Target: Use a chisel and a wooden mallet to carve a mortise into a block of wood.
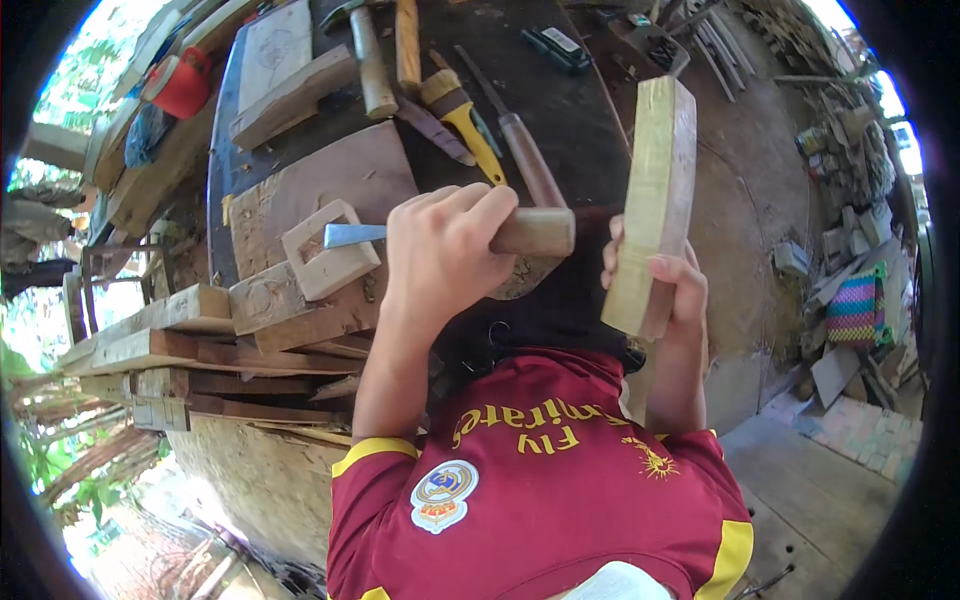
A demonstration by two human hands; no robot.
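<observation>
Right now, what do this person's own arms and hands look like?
The left hand and the right hand are both bare, with no gloves or watch to be seen. The forearms are uncovered too, coming out of short maroon sleeves; a yellow band edges the left one. No cables show on either arm.

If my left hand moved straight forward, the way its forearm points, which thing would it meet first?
Probably the yellow-handled brush, just ahead of the left hand; depth is unclear, so the hand may pass above it.
</observation>
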